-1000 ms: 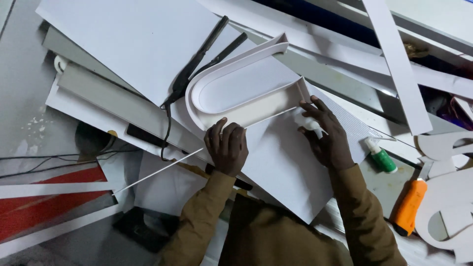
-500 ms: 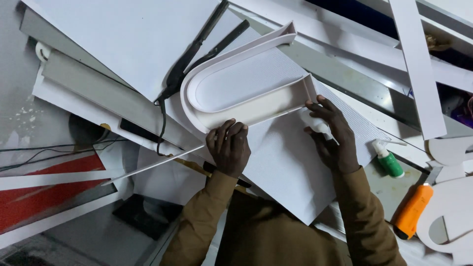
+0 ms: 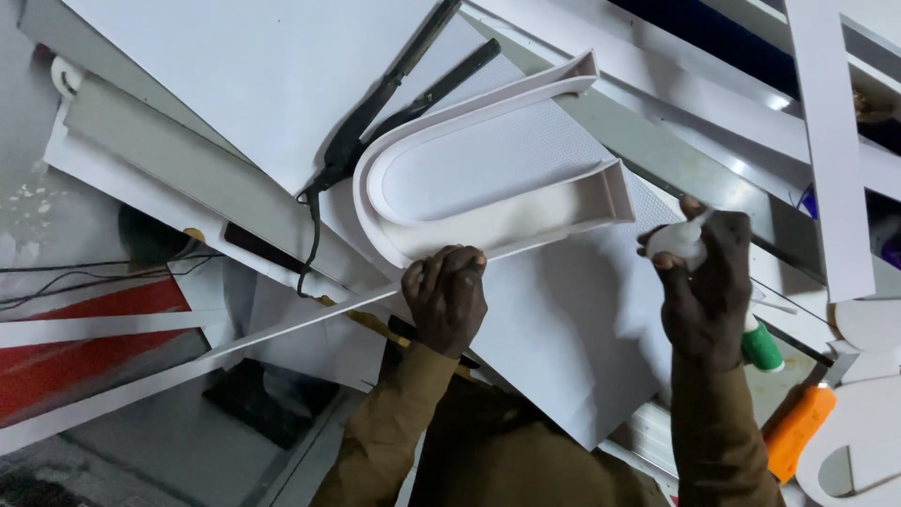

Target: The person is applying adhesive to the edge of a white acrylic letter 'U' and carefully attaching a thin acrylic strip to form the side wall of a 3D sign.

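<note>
— What is the left hand (image 3: pixel 444 299) doing?

— It presses down, fingers curled and knuckles up, on the near edge of a white U-shaped channel piece of plastic sheet (image 3: pixel 488 178). The fingertips sit right at the outer curve of the U's raised wall. It grips nothing; it bears on the piece and on the sheet under it.

— And where does that U-shaped piece lie?

— On a large flat white plastic board (image 3: pixel 572 329) that is tilted across the cluttered workbench. Its closed bend points to the left, its two open ends to the upper right.

— The right hand (image 3: pixel 704 282)?

— Closed around a small white squeeze bottle (image 3: pixel 678 240), whose thin nozzle points toward the nearer open end of the U. The bottle is just beside that end; whether the tip touches it I cannot tell.

— What else lies about?

— A pair of long black-handled shears (image 3: pixel 394 103) lies above the U, on another white sheet. A thin white strip (image 3: pixel 282 324) runs from under the left hand out to the left. By the right wrist there is a small bottle with a green cap (image 3: pixel 762 345), and further right an orange-handled tool (image 3: pixel 796 432). At the far left lies a red panel (image 3: pixel 84 347) crossed by white strips.
</note>
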